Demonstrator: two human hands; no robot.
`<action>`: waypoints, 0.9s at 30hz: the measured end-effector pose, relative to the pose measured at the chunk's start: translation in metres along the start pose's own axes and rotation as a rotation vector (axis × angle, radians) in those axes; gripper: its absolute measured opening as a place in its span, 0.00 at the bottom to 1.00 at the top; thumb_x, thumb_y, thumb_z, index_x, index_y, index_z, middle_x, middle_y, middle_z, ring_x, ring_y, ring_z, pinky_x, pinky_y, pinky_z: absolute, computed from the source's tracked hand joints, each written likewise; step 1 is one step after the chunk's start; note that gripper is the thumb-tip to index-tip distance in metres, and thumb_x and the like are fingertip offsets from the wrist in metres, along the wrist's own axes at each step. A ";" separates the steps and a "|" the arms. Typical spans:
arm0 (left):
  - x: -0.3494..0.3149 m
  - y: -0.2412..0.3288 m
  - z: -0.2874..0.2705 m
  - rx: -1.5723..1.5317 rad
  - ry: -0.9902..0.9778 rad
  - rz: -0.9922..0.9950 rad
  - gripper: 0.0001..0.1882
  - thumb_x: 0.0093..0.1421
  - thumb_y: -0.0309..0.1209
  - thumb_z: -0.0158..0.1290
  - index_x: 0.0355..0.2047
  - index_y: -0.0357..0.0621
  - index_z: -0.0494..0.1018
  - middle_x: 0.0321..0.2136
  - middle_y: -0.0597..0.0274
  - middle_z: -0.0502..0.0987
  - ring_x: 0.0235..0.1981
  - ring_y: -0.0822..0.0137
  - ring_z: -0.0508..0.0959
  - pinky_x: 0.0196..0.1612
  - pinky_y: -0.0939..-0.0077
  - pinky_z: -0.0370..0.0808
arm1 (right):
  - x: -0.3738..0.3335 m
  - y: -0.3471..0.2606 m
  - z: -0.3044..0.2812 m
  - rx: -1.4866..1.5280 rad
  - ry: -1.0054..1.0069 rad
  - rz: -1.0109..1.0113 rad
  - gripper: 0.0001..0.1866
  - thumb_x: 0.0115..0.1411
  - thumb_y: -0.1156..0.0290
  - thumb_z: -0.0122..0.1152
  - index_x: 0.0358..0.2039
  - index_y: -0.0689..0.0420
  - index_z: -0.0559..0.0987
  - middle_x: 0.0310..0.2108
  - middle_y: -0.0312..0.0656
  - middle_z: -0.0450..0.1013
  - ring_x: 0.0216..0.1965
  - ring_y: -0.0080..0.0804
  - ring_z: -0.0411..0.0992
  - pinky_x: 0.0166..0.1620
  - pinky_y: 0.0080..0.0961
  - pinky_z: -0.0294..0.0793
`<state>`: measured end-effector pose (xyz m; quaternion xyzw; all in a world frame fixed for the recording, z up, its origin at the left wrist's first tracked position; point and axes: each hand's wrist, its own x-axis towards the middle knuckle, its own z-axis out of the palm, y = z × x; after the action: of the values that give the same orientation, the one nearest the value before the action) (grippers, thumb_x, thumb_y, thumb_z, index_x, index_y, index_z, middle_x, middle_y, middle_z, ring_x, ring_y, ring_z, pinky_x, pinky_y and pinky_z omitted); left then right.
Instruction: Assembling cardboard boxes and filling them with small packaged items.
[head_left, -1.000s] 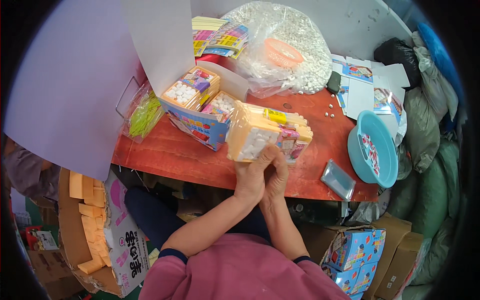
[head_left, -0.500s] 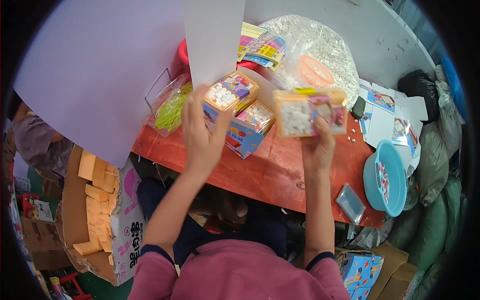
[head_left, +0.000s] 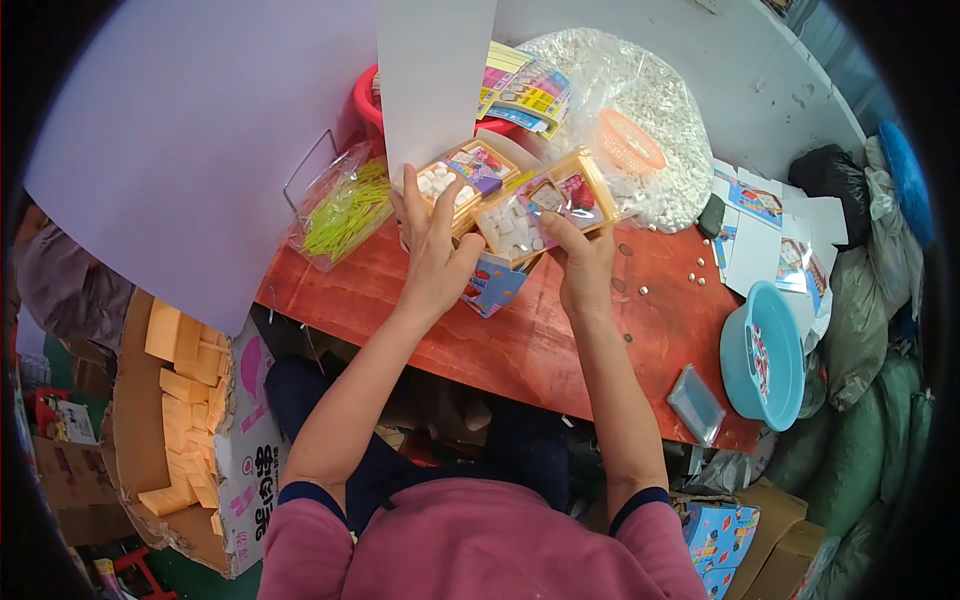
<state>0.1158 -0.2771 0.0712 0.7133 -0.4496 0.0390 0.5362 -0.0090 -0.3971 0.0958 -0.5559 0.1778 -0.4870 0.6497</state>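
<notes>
A display box (head_left: 492, 288), blue with printed pictures, stands on the red table and holds orange trays of white sweets. My right hand (head_left: 585, 265) grips one such pack (head_left: 512, 228), an orange tray under clear film with white sweets and a printed card. It is tilted over the box's right side. My left hand (head_left: 425, 260) is at the box's front left, fingers spread beside another tray of sweets (head_left: 440, 182). Its thumb lies near the lower left corner of the held pack. The box's inside is mostly hidden by the hands and packs.
Yellow-green sticks (head_left: 345, 215) lie bagged left of the box. Behind are a red basin (head_left: 368, 100), printed cards (head_left: 530, 90) and a large heap of white sweets (head_left: 665, 110) with an orange basket (head_left: 630, 140). A blue basin (head_left: 735, 350) and clear case (head_left: 697, 405) are right. A carton (head_left: 135, 400) holds orange trays.
My right hand has brought the pack left and down over the box, turning it at a slant. My left hand has shifted slightly right and down, closer to the pack.
</notes>
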 end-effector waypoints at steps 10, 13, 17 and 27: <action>-0.001 0.003 0.018 -0.048 0.077 -0.089 0.35 0.56 0.34 0.37 0.63 0.35 0.48 0.67 0.47 0.32 0.65 0.33 0.30 0.63 0.41 0.32 | 0.004 -0.008 0.001 -0.082 -0.098 0.438 0.25 0.49 0.66 0.64 0.48 0.58 0.70 0.41 0.41 0.73 0.40 0.29 0.74 0.41 0.31 0.77; 0.001 0.004 0.023 0.000 0.090 -0.114 0.35 0.56 0.35 0.37 0.64 0.35 0.47 0.67 0.47 0.33 0.65 0.33 0.30 0.63 0.41 0.32 | 0.006 -0.015 0.006 -0.117 -0.157 0.468 0.24 0.49 0.65 0.65 0.47 0.58 0.72 0.40 0.40 0.73 0.39 0.28 0.74 0.41 0.29 0.76; 0.000 0.005 0.023 -0.026 0.075 -0.120 0.36 0.56 0.35 0.37 0.64 0.34 0.46 0.67 0.47 0.33 0.65 0.34 0.30 0.64 0.42 0.31 | 0.008 -0.017 0.008 -0.105 -0.189 0.513 0.22 0.49 0.65 0.65 0.44 0.59 0.74 0.40 0.37 0.74 0.38 0.26 0.73 0.40 0.26 0.74; 0.002 0.002 0.024 -0.071 0.070 -0.100 0.35 0.57 0.35 0.36 0.64 0.32 0.45 0.67 0.46 0.33 0.65 0.34 0.29 0.64 0.45 0.30 | 0.012 -0.011 0.010 -0.043 -0.162 0.630 0.21 0.50 0.69 0.65 0.44 0.62 0.74 0.39 0.41 0.75 0.38 0.30 0.75 0.39 0.31 0.75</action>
<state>0.1059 -0.2973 0.0636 0.7135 -0.3955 0.0210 0.5780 -0.0007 -0.4006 0.1129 -0.5240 0.2991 -0.2125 0.7686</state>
